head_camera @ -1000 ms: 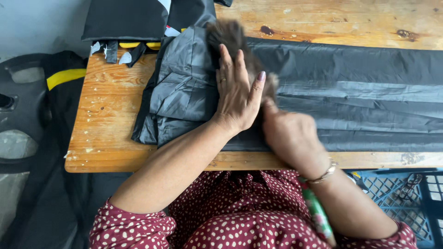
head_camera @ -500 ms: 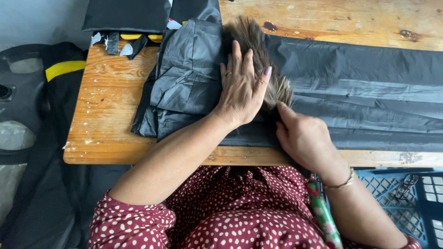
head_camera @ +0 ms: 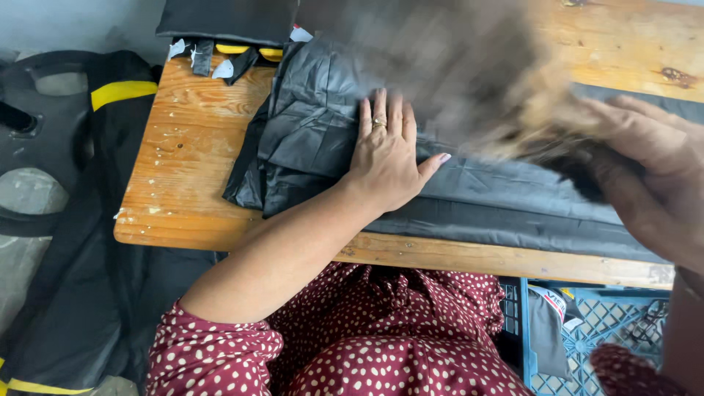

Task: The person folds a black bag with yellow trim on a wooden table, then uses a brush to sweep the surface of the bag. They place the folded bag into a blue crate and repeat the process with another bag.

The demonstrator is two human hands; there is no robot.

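**Small sewing workshop**

We see a worn, paint-flecked wooden workbench [head_camera: 183, 183] covered with dark grey garment fabric [head_camera: 315, 125] and small cut scraps [head_camera: 198, 55] at the far edge. We note more black and yellow fabric pieces piled on the floor [head_camera: 66, 220] at left, and a blue plastic crate [head_camera: 601, 330] under the bench. Looks like tailoring or garment work to us.

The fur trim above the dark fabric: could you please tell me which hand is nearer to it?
Right. The right hand grips the blurred fur trim at its end; the left hand lies flat on the dark fabric, just beside it.
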